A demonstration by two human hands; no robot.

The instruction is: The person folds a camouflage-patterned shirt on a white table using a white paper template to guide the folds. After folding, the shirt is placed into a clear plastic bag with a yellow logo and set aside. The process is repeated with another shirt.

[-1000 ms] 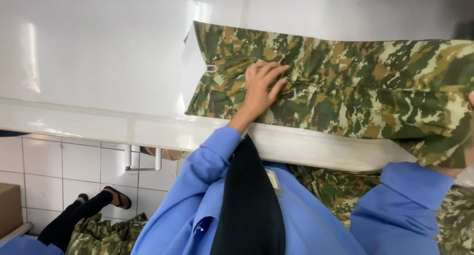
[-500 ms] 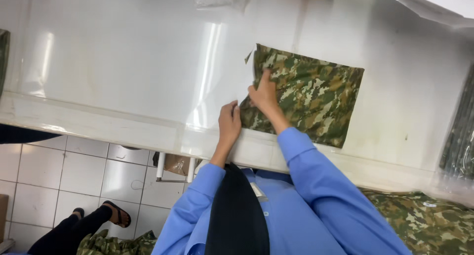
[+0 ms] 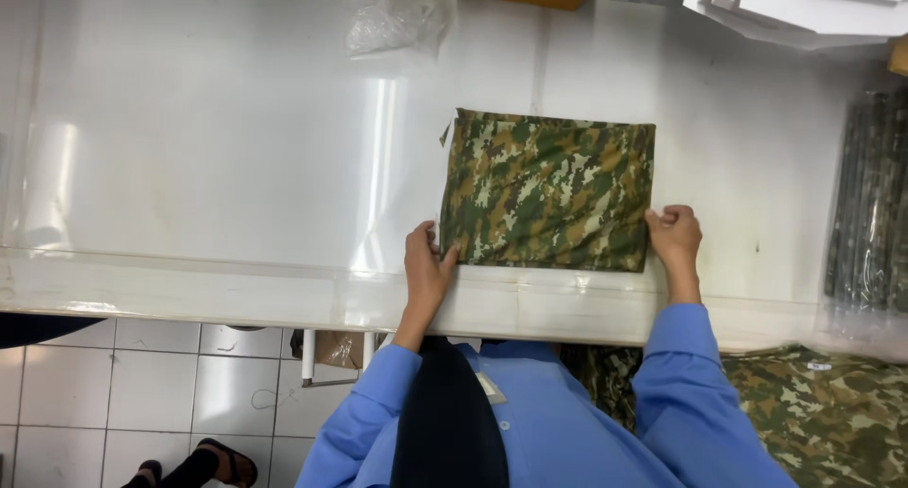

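Left grip: the left hand (image 3: 427,266) lies flat at the lower left corner of the folded camouflage cloth (image 3: 549,190), fingers loosely spread, fingertips touching the cloth edge; it clasps nothing.
Right grip: the right hand (image 3: 676,235) sits at the lower right corner of the cloth, fingers curled in against the edge; whether they pinch the fabric cannot be told.
Cloth place: centre of the frame, on the white table (image 3: 218,166), near its front edge.
Cloth look: folded into a neat rectangle, green, brown and tan camouflage, flat, with a small tag or corner sticking out at the upper left.
Sleeves: both arms in blue sleeves (image 3: 681,356).
Around: clear plastic bag (image 3: 397,15) at upper centre; more camouflage fabric (image 3: 832,412) at lower right, below the table.
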